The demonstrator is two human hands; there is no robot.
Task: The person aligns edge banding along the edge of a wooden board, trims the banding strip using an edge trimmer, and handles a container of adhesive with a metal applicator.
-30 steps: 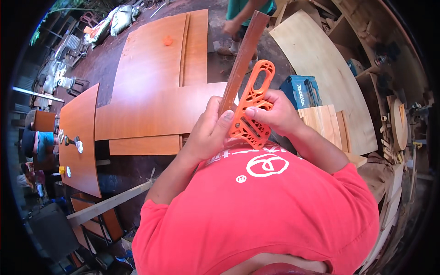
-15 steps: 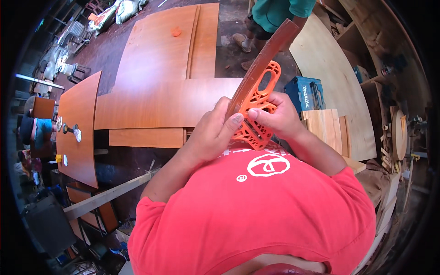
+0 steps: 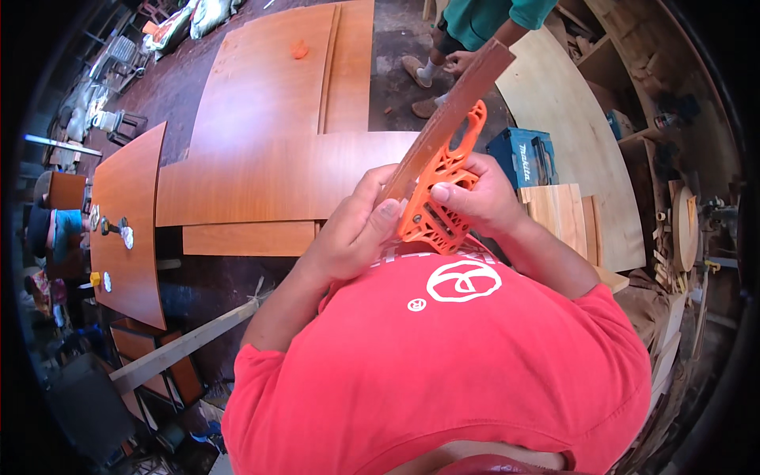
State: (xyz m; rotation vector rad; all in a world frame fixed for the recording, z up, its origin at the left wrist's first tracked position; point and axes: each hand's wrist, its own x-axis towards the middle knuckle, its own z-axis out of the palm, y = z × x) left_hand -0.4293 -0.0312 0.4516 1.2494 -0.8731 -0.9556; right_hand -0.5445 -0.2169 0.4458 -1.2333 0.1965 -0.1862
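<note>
A long reddish-brown strip, apparently wood (image 3: 451, 107), slants up and away to the right in front of my chest. My left hand (image 3: 362, 226) is wrapped round its near end, the thumb lying along it. In my right hand (image 3: 481, 196) is an orange plastic openwork tool (image 3: 434, 220) with a loop at its far end, my thumb pressed on its side. The tool lies along the strip's right edge, seemingly touching it. My right fingers behind the tool are mostly hidden.
Large wood-veneer panels (image 3: 269, 87) lie ahead, with another panel (image 3: 131, 229) at the left carrying small items. A teal case (image 3: 522, 158) stands at the right, beside a pale sheet (image 3: 578, 134) and pale boards (image 3: 554, 218). Another person in a green shirt (image 3: 475, 20) stands beyond the strip.
The orange tool has turned a little and sits slightly lower against the strip. My left thumb has shifted left, away from the tool. The other person's hand now shows.
</note>
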